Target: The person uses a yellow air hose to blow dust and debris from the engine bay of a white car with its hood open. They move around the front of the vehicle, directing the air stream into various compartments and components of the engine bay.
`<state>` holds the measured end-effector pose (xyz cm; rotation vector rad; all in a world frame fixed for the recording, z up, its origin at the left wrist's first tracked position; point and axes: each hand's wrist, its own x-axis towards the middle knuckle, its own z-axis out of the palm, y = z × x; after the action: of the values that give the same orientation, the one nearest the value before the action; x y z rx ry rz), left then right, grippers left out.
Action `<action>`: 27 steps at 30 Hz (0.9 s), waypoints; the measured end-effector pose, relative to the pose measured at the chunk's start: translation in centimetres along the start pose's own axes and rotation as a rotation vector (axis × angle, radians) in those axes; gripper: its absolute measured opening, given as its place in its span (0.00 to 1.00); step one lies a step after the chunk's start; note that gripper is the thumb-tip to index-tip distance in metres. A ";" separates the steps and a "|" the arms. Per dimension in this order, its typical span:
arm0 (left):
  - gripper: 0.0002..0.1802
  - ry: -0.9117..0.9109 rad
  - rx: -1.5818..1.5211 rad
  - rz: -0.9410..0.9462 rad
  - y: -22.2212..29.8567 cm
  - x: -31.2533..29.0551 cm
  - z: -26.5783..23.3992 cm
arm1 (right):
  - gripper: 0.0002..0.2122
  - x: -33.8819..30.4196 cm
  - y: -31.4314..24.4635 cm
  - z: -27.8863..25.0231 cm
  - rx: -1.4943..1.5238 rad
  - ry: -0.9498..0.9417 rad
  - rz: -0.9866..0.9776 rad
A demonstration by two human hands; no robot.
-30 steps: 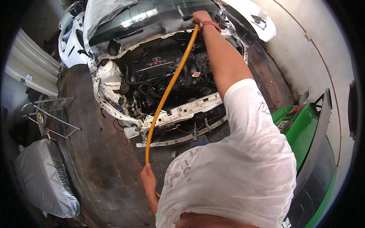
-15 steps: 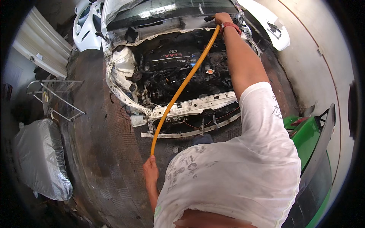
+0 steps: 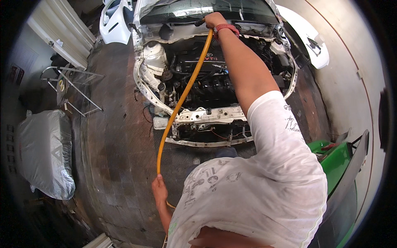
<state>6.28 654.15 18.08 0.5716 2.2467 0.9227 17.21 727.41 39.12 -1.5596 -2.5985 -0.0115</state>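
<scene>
My right hand [image 3: 215, 19], with a red band at the wrist, is stretched far forward over the car's engine bay. It is closed round the end of a yellow-orange hose [image 3: 188, 87], and a dark nozzle [image 3: 200, 22] pokes out to its left, level with the base of the windshield [image 3: 182, 15]. A pale haze shows left of the nozzle. From there the hose bows down across the engine [image 3: 198, 68] and the white front crossmember [image 3: 211, 115]. At the lower left my left hand [image 3: 159, 189] is wrapped round the hose, which continues below it beside my shirt.
The car's front panels are off; white body panels [image 3: 117, 22] stand at its far left and right. A metal folding stand [image 3: 78, 91] and a silver-covered object [image 3: 47, 153] are on the left. Green panels [image 3: 337, 165] lean by the right wall [image 3: 343, 49].
The view has shifted, so the car sits farther right in the picture. My right hand and the nozzle have moved left across the car, and the hose with them. Both hands keep their hold.
</scene>
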 end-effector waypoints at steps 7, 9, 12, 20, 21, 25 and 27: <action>0.31 0.045 -0.036 -0.010 -2.7 -1.1 -1.6 | 0.16 3.3 -7.6 1.3 0.289 0.151 0.055; 0.31 0.060 -0.071 -0.035 -3.4 -1.6 -1.9 | 0.16 3.8 -9.7 1.1 0.315 0.183 0.019; 0.31 0.090 -0.086 -0.065 -4.0 -2.2 -2.3 | 0.15 3.0 -12.9 0.1 0.248 0.253 -0.110; 0.30 0.136 -0.101 -0.053 -4.4 -3.0 -3.4 | 0.14 1.1 -15.0 2.0 0.289 0.167 -0.017; 0.30 0.124 -0.090 -0.063 -4.2 -2.9 -3.4 | 0.14 0.9 -13.4 2.6 0.251 0.103 -0.032; 0.29 0.057 -0.048 -0.062 -2.6 -2.5 -2.5 | 0.15 -1.0 -5.6 4.2 0.417 0.203 0.225; 0.29 -0.005 -0.009 -0.044 -1.3 -1.9 -1.9 | 0.18 -2.1 -0.6 3.0 0.139 0.083 0.154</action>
<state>6.10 651.33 18.90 0.5178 2.2405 0.9085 17.44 725.47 35.96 -1.6662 -2.3559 0.1117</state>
